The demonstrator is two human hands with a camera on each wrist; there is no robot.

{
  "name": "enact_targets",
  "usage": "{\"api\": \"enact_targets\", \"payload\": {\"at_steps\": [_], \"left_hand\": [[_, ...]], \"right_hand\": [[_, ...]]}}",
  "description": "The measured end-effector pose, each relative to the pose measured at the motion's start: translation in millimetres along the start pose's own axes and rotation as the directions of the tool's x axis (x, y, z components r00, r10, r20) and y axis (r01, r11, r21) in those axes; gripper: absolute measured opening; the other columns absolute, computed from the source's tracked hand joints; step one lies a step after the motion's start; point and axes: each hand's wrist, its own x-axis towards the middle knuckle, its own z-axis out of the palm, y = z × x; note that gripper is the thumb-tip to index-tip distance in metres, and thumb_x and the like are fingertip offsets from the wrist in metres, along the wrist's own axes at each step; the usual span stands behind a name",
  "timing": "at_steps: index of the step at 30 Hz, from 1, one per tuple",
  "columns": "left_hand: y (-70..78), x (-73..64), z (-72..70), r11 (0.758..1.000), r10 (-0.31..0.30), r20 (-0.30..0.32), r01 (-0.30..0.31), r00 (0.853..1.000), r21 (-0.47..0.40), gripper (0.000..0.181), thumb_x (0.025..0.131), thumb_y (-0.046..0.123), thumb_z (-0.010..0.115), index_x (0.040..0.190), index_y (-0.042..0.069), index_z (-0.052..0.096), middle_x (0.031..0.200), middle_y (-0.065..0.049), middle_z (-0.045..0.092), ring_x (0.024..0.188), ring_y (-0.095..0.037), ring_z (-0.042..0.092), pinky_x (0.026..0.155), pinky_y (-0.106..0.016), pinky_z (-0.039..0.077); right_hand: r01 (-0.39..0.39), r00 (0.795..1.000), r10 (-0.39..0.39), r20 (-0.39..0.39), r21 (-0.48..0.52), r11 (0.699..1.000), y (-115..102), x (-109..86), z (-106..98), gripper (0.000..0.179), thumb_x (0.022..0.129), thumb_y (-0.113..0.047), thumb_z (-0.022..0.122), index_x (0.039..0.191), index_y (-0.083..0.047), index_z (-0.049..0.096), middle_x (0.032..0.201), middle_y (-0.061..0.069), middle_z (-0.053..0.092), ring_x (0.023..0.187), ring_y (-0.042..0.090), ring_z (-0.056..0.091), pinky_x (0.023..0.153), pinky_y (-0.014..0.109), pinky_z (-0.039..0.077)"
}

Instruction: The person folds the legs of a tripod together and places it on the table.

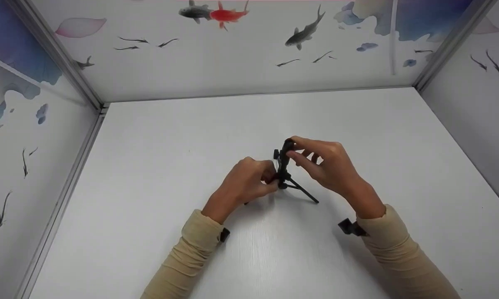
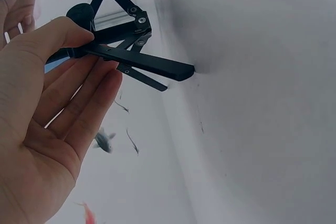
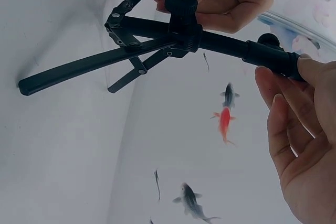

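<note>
A small black tripod (image 1: 286,166) stands near the middle of the white table, its legs spread and its column upright. My left hand (image 1: 249,178) pinches it low down, thumb and fingers around the base of a leg (image 2: 152,64) near the hub. At the top of the column, my right hand (image 1: 328,164) pinches the head end between thumb and fingers. A round knob (image 3: 181,3) sticks out beside the hub, and a smaller knob (image 3: 269,40) sits near the top. Folding braces (image 3: 126,38) join the legs to the column. In the head view the left hand hides one leg mostly.
The white table (image 1: 149,145) is bounded by a back panel (image 1: 249,70) and side panels printed with fish and leaves. Metal edge strips (image 1: 66,191) run along the left side. Dark wrist devices (image 1: 351,227) sit at the sleeve cuffs.
</note>
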Motion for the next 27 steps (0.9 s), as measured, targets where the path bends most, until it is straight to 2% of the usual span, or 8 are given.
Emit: {"api": "enact_targets", "payload": {"at_steps": [10, 27], "left_hand": [[0.0, 0.1, -0.5, 1.000, 0.015, -0.017, -0.015, 1.000, -0.013, 0.006, 0.090, 0.014, 0.081, 0.092, 0.011, 0.077, 0.077, 0.006, 0.080, 0.073, -0.014, 0.078, 0.066, -0.024, 0.054], [1.2, -0.9, -1.3, 1.000, 0.020, -0.027, -0.019, 0.999, 0.011, 0.008, 0.091, 0.017, 0.083, 0.092, 0.011, 0.077, 0.079, 0.006, 0.082, 0.074, -0.013, 0.077, 0.066, -0.025, 0.054]], "right_hand": [[-0.006, 1.000, 0.006, 0.015, -0.005, 1.000, -0.7, 0.0, -1.0, 0.025, 0.100, -0.012, 0.080, 0.125, -0.011, 0.077, 0.097, 0.000, 0.083, 0.075, 0.010, 0.078, 0.062, 0.020, 0.058], [-0.006, 1.000, 0.006, -0.010, 0.024, 1.000, -1.6, -0.1, 0.0, 0.029, 0.097, -0.006, 0.081, 0.125, -0.013, 0.078, 0.098, -0.001, 0.083, 0.074, 0.012, 0.077, 0.064, 0.017, 0.056]]}}
